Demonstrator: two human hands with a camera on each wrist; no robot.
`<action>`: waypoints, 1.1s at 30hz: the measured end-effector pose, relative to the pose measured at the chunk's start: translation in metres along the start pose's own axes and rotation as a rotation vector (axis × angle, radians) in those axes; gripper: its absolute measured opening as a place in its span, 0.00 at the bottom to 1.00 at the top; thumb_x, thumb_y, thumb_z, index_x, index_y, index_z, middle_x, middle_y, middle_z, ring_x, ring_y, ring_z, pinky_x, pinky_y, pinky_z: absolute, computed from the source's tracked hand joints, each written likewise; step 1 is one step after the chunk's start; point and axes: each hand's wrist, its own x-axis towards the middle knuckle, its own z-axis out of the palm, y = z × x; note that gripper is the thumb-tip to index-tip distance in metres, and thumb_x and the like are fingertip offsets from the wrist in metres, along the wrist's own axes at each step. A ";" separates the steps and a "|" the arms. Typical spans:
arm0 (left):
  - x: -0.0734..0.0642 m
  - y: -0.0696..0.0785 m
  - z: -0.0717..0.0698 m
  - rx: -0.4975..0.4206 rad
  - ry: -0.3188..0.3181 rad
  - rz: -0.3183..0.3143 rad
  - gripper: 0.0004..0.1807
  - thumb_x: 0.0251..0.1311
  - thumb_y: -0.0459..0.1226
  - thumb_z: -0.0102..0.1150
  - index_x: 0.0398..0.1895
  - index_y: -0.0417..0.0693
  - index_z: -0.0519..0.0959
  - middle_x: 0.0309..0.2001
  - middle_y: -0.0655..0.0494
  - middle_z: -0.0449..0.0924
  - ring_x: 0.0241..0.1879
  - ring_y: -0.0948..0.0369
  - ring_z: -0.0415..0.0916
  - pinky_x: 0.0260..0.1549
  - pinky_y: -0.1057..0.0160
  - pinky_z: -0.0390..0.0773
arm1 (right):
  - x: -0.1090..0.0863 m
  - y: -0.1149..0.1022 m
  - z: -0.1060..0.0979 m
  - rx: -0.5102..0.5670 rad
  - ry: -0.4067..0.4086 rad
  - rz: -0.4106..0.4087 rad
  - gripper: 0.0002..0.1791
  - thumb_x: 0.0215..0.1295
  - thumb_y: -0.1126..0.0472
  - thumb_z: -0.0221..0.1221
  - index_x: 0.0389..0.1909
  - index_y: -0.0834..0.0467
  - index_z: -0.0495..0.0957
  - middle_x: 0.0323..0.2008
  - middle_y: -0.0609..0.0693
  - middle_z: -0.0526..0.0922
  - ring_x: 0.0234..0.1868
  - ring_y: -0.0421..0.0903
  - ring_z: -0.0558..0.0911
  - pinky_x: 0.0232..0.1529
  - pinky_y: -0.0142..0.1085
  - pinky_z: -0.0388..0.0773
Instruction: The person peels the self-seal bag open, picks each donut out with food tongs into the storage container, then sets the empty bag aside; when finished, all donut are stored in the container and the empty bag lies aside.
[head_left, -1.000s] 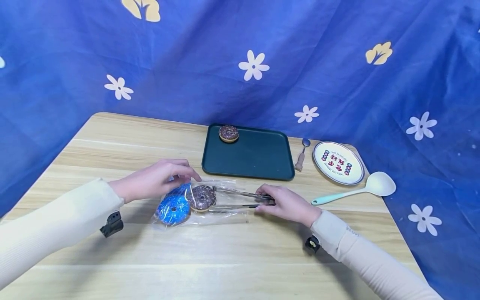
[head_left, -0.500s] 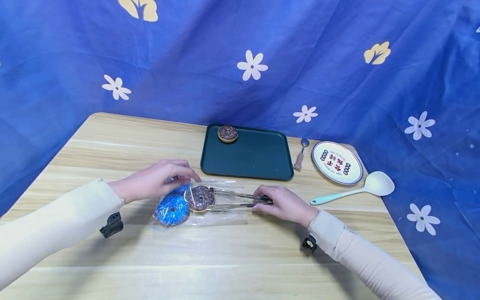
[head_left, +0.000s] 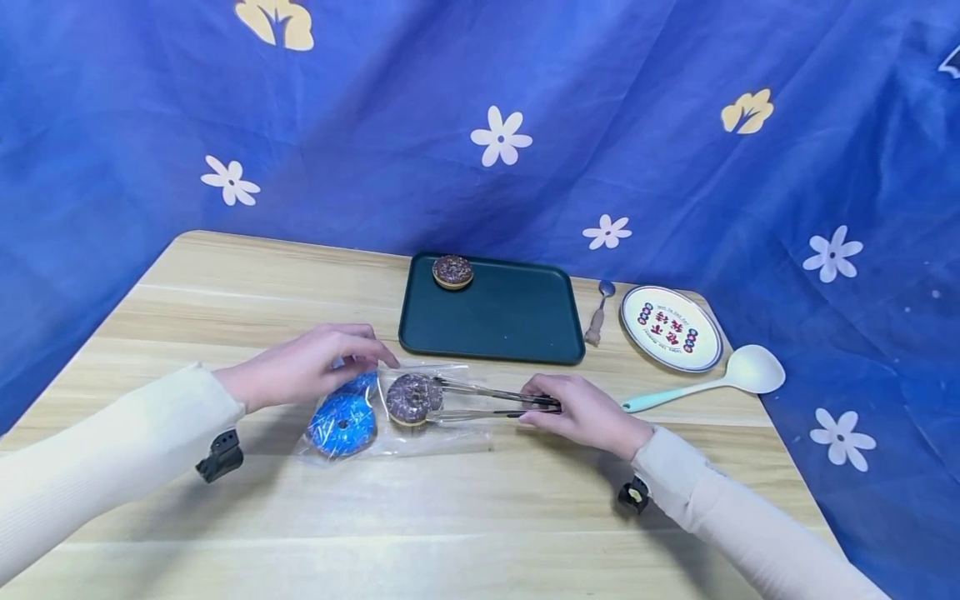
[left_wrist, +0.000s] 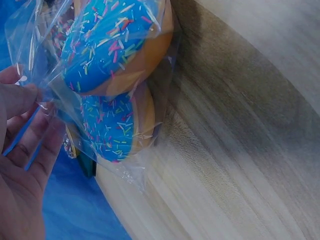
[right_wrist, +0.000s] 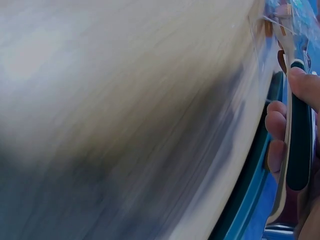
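A clear plastic bag (head_left: 450, 443) lies on the table, holding two blue sprinkled donuts (head_left: 342, 425) (left_wrist: 110, 125) at its left end. My left hand (head_left: 318, 364) pinches the film of the bag between thumb and fingers, as the left wrist view shows. In my right hand (head_left: 581, 412) are metal tongs (head_left: 480, 389) with dark grips (right_wrist: 300, 140). Their tips reach into the bag, one on each side of a chocolate donut (head_left: 411, 397). That donut sits apart from the nearer blue one. Part of the farther blue donut is hidden behind my left hand.
Behind the bag stands a dark green tray (head_left: 491, 321) with another chocolate donut (head_left: 452, 272) in its far left corner. Toward the right are a small spoon (head_left: 597, 315), a white plate (head_left: 671, 328) with red lettering and a ladle (head_left: 720, 379). A blue curtain (head_left: 375, 125) hangs behind the table.
My right hand and the tongs have shifted right. Between their tips the chocolate donut has moved right, opening a gap from the blue donuts. My left hand stays at the bag.
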 end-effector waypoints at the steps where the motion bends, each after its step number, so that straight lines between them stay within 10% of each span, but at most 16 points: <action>1: 0.000 0.000 0.000 0.001 0.003 0.005 0.18 0.66 0.25 0.64 0.51 0.56 0.88 0.45 0.60 0.86 0.45 0.66 0.83 0.48 0.60 0.87 | -0.003 0.000 -0.002 0.007 0.001 0.007 0.15 0.74 0.49 0.65 0.51 0.56 0.82 0.43 0.44 0.89 0.39 0.36 0.83 0.43 0.35 0.83; 20: 0.002 0.002 -0.006 -0.007 -0.030 -0.020 0.21 0.65 0.23 0.65 0.52 0.58 0.88 0.44 0.64 0.85 0.45 0.64 0.83 0.49 0.62 0.86 | -0.073 0.028 -0.046 -0.015 0.185 0.101 0.10 0.66 0.60 0.71 0.46 0.56 0.85 0.42 0.45 0.90 0.40 0.33 0.84 0.42 0.33 0.85; 33: 0.002 0.006 -0.005 -0.019 -0.055 -0.044 0.22 0.64 0.23 0.64 0.54 0.56 0.87 0.46 0.56 0.85 0.46 0.60 0.84 0.51 0.57 0.87 | -0.064 0.075 -0.059 -0.047 0.360 0.276 0.10 0.66 0.62 0.71 0.43 0.61 0.83 0.36 0.54 0.89 0.27 0.31 0.75 0.32 0.30 0.77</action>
